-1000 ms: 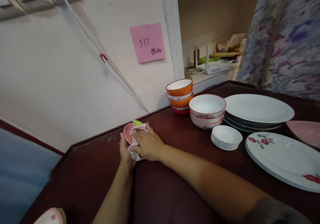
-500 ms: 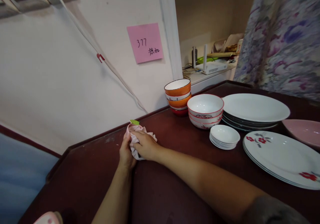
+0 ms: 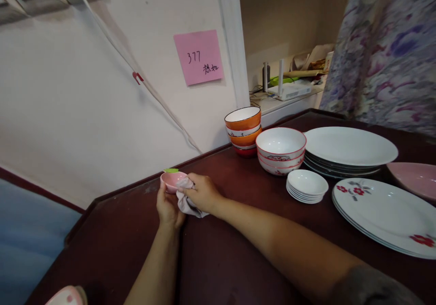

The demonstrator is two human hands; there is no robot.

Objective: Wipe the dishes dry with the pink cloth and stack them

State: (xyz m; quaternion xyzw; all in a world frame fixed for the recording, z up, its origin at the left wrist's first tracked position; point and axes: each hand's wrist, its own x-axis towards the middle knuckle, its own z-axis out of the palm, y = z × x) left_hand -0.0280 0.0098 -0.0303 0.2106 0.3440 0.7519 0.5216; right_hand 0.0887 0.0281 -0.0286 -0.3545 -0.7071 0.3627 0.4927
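One small pink bowl (image 3: 173, 180) with a green leaf-shaped piece (image 3: 171, 170) at its rim sits in the grip of the left hand (image 3: 168, 208), over the dark tabletop (image 3: 112, 232). From where I stand, the right hand (image 3: 204, 195) has its grip bunched around a pale cloth (image 3: 188, 205), which meets the bowl's right side. Farther right are stacked orange bowls (image 3: 243, 124), red-rimmed bowls (image 3: 281, 155), small white dishes (image 3: 307, 183) and flowered plates (image 3: 384, 212); above, a pink note (image 3: 198, 58) clings to the wall (image 3: 143, 127).
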